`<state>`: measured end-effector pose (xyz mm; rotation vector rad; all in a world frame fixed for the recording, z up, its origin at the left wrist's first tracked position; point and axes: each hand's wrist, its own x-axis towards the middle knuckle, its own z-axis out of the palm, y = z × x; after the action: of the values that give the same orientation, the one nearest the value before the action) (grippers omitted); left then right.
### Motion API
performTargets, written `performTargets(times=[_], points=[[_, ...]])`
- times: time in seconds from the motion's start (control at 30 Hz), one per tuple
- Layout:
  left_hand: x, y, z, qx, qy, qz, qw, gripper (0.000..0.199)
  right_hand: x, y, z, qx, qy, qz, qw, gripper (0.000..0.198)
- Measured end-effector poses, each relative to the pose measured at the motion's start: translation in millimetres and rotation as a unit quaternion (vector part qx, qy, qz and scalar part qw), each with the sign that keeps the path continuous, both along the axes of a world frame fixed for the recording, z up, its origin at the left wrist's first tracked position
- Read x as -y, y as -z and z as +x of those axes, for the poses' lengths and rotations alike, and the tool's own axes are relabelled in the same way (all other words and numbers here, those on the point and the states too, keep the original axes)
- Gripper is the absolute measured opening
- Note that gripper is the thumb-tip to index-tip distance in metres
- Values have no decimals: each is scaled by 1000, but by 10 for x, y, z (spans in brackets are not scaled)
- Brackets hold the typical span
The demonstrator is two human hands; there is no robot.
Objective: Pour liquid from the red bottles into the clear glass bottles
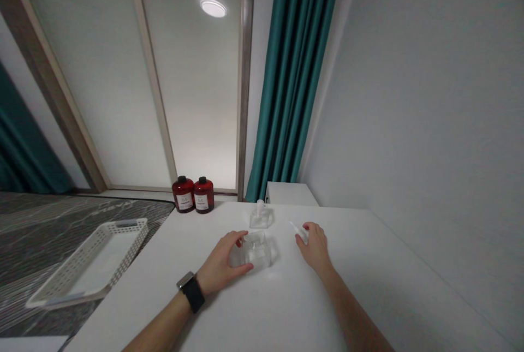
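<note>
My left hand (225,260), with a dark watch (191,291) on its wrist, curves round the left side of a clear, square-looking bottle (258,251). Its thumb lies at the near side and its fingers at the far side. To the right, my right hand (314,247) pinches a small white piece with a thin tip, perhaps a pump top (299,229), just above the white table (286,308). Beyond the bottle stands a second clear bottle (260,218) with a white pump top fitted.
Two dark red bottles (203,199) with black caps and white labels stand at the table's far left corner. A white perforated basket (125,251) lies left of the table. Behind are a white cabinet (291,194), green curtain (290,90) and sliding doors; a wall rises at right.
</note>
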<state>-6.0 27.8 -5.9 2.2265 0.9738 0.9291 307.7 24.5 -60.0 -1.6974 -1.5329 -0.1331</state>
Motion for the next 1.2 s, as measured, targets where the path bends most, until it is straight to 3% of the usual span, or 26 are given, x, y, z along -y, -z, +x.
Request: performTargets(times=[0.2, 0.37, 0.5, 0.63, 0.77, 0.97, 1.2], points=[[41, 42, 26, -13, -20, 10, 1000, 63, 7, 10, -3, -18, 6, -26, 999, 11], [-9, 18, -32, -7, -29, 30, 999, 62, 62, -122, -26, -63, -12, -32, 997, 12], [-115, -13, -152, 13, -70, 44, 996, 59, 217, -335, -131, -109, -118, -67, 985, 12], [-175, -12, -227, 1, -100, 57, 993, 58, 446, -529, -376, -122, -263, -126, 949, 12], [-157, -12, -213, -19, -91, 63, 994, 59, 589, -627, -634, -128, -318, -166, 924, 4], [-123, -52, -178, -37, -83, 66, 994, 60, 626, -676, -718, -116, -328, -202, 916, 5], [-118, -35, -184, -40, -77, 59, 995, 62, 610, -658, -694, -140, -337, -173, 915, 3]])
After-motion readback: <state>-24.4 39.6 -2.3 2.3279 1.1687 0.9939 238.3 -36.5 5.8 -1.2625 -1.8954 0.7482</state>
